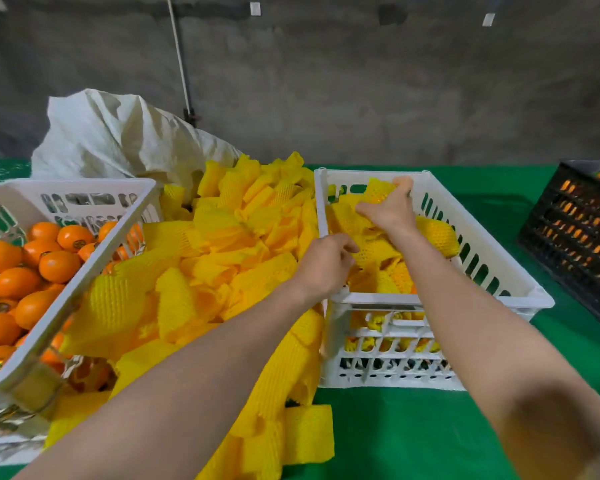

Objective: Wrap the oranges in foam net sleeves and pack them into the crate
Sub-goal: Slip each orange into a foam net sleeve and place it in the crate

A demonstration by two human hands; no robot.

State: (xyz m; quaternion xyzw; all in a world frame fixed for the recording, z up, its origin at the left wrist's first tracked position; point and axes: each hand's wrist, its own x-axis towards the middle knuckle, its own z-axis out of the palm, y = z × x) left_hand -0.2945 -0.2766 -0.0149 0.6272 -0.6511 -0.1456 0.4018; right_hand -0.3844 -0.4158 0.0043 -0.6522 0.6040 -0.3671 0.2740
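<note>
Yellow-sleeved orange (pixel 378 197), right hand (pixel 390 211) clamped on it at the far end of the white crate (pixel 440 301). Left hand (pixel 326 259) is curled at that crate's left rim, can't tell on what. Drop it carelessly and the sleeve (pixel 380 187) could slip off.

A crate (pixel 84 183) of loose oranges (pixel 21 271) sits at the left of the frame on the table (pixel 413 431). A heap of foam net sleeves (pixel 229 237) fills the centre, with a sack (pixel 118 133) behind it. Right of the heap stands the packing crate (pixel 492 271), holding wrapped oranges (pixel 437 233). Another crate (pixel 568 233) lies at the far right edge.
</note>
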